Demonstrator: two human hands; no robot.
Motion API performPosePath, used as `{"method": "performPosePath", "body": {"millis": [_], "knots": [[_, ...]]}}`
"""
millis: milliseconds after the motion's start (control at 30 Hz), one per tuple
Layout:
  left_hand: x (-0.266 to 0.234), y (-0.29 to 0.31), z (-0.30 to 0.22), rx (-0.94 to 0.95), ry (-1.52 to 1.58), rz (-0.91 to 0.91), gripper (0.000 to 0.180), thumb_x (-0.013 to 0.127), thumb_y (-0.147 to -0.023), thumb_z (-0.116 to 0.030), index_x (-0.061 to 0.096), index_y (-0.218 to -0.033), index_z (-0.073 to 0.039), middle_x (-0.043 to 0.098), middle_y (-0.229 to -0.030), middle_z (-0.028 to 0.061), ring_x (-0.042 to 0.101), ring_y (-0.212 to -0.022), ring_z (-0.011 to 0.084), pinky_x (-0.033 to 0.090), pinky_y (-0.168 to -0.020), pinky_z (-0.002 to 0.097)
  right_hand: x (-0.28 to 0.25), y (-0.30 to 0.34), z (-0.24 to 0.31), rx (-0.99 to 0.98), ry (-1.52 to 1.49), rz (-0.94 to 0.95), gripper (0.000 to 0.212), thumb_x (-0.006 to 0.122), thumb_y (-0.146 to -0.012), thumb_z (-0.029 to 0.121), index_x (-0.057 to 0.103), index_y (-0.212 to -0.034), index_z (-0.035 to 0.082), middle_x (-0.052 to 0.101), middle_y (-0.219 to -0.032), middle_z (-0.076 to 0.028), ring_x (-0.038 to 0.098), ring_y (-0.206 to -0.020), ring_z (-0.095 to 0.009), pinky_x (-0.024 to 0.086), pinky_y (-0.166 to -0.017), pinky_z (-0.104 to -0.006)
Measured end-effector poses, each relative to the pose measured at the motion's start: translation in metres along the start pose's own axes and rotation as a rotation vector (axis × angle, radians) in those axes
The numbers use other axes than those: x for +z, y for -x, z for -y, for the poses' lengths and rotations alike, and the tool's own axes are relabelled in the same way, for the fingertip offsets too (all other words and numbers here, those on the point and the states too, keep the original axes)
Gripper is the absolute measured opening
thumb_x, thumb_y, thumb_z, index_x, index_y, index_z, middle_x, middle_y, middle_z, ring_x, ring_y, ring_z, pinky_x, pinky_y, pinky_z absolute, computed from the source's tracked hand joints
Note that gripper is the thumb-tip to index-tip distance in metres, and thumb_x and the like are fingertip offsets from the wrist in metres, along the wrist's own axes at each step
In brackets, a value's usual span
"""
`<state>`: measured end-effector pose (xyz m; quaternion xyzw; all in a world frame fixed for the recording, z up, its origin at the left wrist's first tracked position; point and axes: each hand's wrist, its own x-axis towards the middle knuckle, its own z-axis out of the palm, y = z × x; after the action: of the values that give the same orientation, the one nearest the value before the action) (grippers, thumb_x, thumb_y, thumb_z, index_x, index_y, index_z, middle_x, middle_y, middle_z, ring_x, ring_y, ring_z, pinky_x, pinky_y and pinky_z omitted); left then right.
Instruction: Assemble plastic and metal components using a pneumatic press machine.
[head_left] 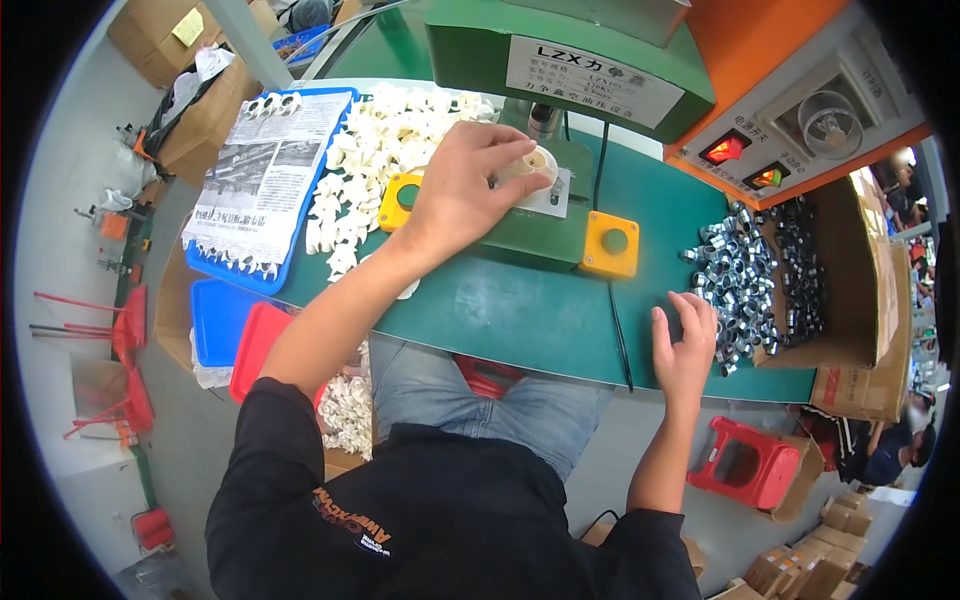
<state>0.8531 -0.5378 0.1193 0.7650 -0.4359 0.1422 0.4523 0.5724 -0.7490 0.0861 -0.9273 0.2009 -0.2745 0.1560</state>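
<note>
My left hand (pixel 468 188) reaches onto the bed of a green press (pixel 530 222), below its ram (pixel 543 120). Its thumb and fingers close round a cream-white plastic fitting (pixel 541 166) with a round opening. Close behind that wrist spreads a heap of similar white plastic fittings (pixel 375 150). My right hand (pixel 686 345) is at the front edge of the green table, thumb apart from the fingers, with nothing visible in it. Beside it lies a pile of shiny metal rings (pixel 735 280).
Yellow button boxes (pixel 610 244) flank the press bed. An orange control panel (pixel 800 120) with lit switches stands at the right, over a cardboard box (pixel 850 270) holding metal rings. At left is a newspaper-lined blue tray (pixel 265 190). A red stool (pixel 745 465) stands below.
</note>
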Motion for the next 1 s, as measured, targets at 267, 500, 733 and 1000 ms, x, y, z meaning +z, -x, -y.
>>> {"method": "performPosePath", "body": {"millis": [267,500,733,1000], "knots": [[-0.011,0.017,-0.016,0.238,-0.395,0.079,0.049,0.081,-0.085,-0.033,0.067,-0.127,-0.011,0.054,-0.145,0.0144,0.054,-0.120,0.0403,0.048,-0.099,0.0492,0.006,-0.007,0.010,-0.052,-0.053,-0.029,0.027,0.076,-0.087,0.009,0.071,-0.110,-0.002,0.067,-0.110,-0.016,0.061,-0.104,-0.034,0.049,-0.092,-0.0429],[-0.024,0.016,-0.021,0.259,-0.452,0.060,0.055,0.080,-0.085,-0.037,0.065,-0.129,-0.007,0.055,-0.141,0.0178,0.056,-0.121,0.0378,0.047,-0.099,0.0480,0.016,-0.025,0.035,-0.148,-0.126,-0.058,0.036,0.078,-0.085,0.009,0.068,-0.119,-0.002,0.066,-0.116,-0.017,0.061,-0.106,-0.035,0.050,-0.093,-0.0432],[-0.065,0.060,-0.009,0.065,-0.556,0.039,0.047,0.081,-0.085,-0.027,0.068,-0.119,0.002,0.068,-0.103,0.0144,0.063,-0.099,0.0337,0.048,-0.087,0.0441,0.026,-0.046,0.058,-0.302,-0.077,0.027,0.054,0.081,-0.081,0.015,0.065,-0.131,0.000,0.061,-0.129,-0.018,0.059,-0.117,-0.037,0.048,-0.100,-0.0457],[-0.080,0.078,-0.002,0.143,-0.579,0.164,0.053,0.082,-0.080,-0.024,0.067,-0.123,0.003,0.068,-0.114,0.0160,0.062,-0.101,0.0338,0.051,-0.089,0.0437,0.038,-0.048,0.065,-0.291,-0.015,-0.022,0.041,0.079,-0.082,0.013,0.069,-0.118,-0.002,0.060,-0.123,-0.018,0.058,-0.114,-0.038,0.048,-0.096,-0.0465]]}}
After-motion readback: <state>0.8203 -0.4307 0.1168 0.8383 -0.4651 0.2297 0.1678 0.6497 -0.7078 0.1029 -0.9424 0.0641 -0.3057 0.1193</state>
